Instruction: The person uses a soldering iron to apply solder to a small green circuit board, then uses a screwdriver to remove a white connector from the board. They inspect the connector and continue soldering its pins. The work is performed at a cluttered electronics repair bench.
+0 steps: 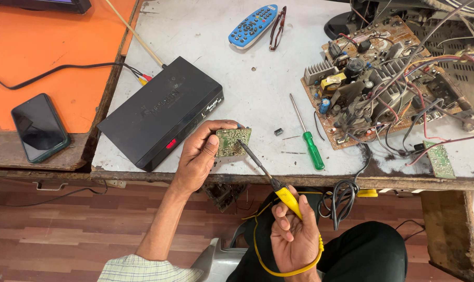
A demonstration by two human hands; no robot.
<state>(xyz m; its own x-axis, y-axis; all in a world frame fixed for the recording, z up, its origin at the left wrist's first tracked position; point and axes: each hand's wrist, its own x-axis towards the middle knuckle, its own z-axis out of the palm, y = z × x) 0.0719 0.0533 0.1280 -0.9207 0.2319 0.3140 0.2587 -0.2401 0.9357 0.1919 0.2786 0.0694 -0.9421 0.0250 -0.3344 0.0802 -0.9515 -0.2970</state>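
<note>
Left hand (200, 154) grips small circuit board (233, 142); right hand (294, 230) holds soldering iron (271, 180), tip touching board.

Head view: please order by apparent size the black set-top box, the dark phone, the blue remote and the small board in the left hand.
1. Black set-top box
2. Dark phone
3. Blue remote
4. Small board

Dark phone screen (38, 127) on orange table (64, 42); red display (171, 144) on black box front (161, 112).
</note>
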